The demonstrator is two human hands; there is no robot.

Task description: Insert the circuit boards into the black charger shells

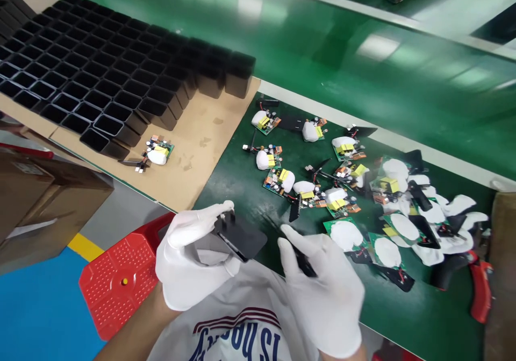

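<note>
We hold a flat black cover (244, 241) in our left hand (193, 256). The thumb lies on top near its two small prongs, and the other fingers are curled underneath, pinching it by its near edge. Our right hand (324, 288) is just beside it. Its thumb and forefinger are closed on a thin black strip (301, 260), and most of the strip is hidden inside the glove.

As we judge it, the two parts should meet in the gap between our fingertips. For that, the cover is best held level with the left grip out at the rim, so the gloved fingers do not hide the face of the cover. The strip is slim and the gloves dull our touch. A light pinch close to the strip's free end should guide it better than a fist round it.

Beyond our right fingertips, circuit boards (279, 181) with white pads lie scattered on the green mat (403, 323). They are close enough that a wide sweep of the wrist could knock them. Well past our left fingers, rows of black shells (121, 100) stand on cardboard (201, 151).
</note>
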